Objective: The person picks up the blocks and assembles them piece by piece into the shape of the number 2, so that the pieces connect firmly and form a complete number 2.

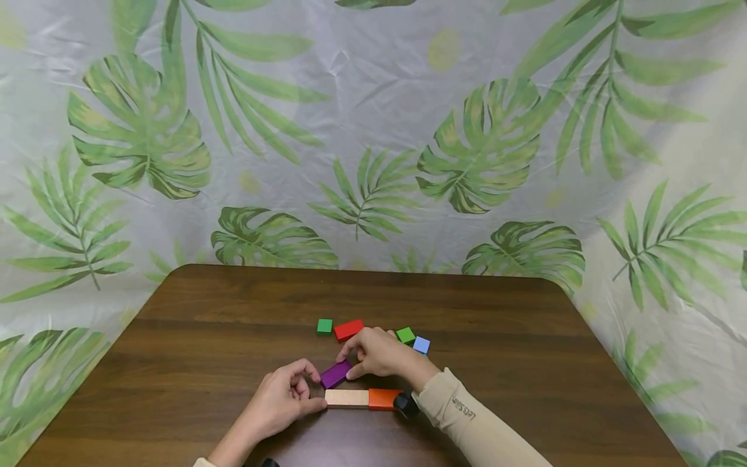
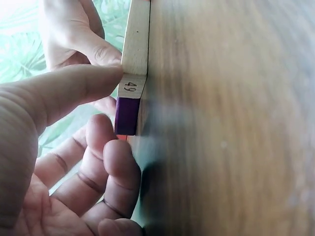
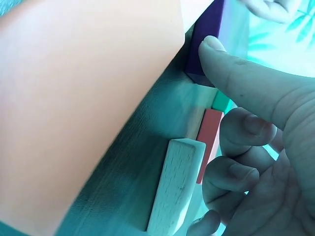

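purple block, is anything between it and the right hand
Nothing visible is in the way: the right hand has its thumb against the purple block, with no other block between them.

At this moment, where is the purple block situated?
In the head view, the purple block lies slightly left of centre, between the left hand and the right hand, just beyond the pale block.

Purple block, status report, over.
Right hand pinching purple block, slanted. Left hand: thumb at left end of pale block. Possible obstacle: pale block, close on the near side.
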`<action>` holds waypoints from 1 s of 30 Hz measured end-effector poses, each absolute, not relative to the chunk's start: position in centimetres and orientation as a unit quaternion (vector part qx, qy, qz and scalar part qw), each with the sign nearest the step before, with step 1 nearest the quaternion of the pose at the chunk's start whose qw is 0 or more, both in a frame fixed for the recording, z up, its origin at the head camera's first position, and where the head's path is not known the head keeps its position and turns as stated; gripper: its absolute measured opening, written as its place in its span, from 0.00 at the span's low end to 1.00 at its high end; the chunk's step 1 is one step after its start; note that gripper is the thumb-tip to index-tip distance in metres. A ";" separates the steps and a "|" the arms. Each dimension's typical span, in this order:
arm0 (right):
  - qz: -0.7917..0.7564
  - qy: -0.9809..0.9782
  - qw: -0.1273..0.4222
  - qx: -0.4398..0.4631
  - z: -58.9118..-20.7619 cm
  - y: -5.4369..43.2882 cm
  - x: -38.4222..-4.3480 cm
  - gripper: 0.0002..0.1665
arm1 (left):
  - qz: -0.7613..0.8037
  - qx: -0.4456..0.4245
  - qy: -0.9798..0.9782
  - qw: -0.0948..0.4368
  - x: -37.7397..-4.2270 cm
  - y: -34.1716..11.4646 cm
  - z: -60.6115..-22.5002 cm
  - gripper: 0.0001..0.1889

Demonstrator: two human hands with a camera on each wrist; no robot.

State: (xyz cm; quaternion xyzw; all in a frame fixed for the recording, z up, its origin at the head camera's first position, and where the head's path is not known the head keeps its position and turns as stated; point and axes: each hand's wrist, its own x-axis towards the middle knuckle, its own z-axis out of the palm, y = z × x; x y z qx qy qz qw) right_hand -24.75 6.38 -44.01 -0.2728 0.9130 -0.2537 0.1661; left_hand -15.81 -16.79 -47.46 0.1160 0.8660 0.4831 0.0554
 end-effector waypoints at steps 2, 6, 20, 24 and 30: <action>-0.256 0.912 0.166 -0.274 -44.0 6.4 -24.7 0.13 | 0.484 0.120 0.865 0.051 -15.8 -16.7 -47.5 0.20; -0.261 0.909 0.167 -0.278 -44.1 6.5 -24.7 0.13 | 0.482 0.126 0.866 0.040 -15.8 -16.6 -47.6 0.22; -0.265 0.901 0.160 -0.305 -44.2 7.1 -24.6 0.15 | 0.470 0.124 0.873 0.038 -15.7 -16.5 -47.8 0.22; -0.269 0.897 0.153 -0.316 -44.2 7.7 -25.0 0.16 | 0.469 0.120 0.874 0.034 -15.7 -16.4 -47.7 0.21; -0.273 0.899 0.144 -0.309 -43.9 9.2 -25.8 0.17 | 0.468 0.115 0.876 0.031 -15.7 -16.4 -47.6 0.21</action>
